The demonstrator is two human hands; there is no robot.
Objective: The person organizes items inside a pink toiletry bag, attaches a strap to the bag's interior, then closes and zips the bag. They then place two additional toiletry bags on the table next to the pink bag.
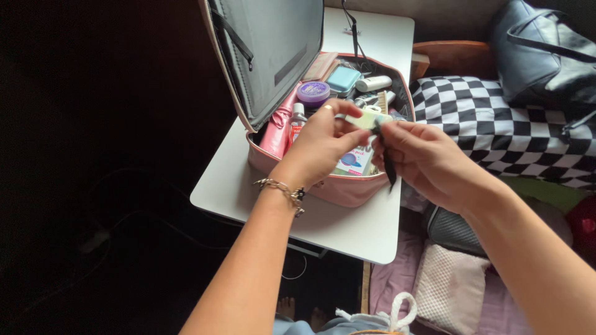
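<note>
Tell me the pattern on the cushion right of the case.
Black-and-white checks on the cushion, seen in the head view.

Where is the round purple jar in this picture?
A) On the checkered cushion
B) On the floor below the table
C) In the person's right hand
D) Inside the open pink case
D: the round purple jar sits among the other small items inside the open pink case on the white table, just beyond the left hand, not held by either hand.
</note>
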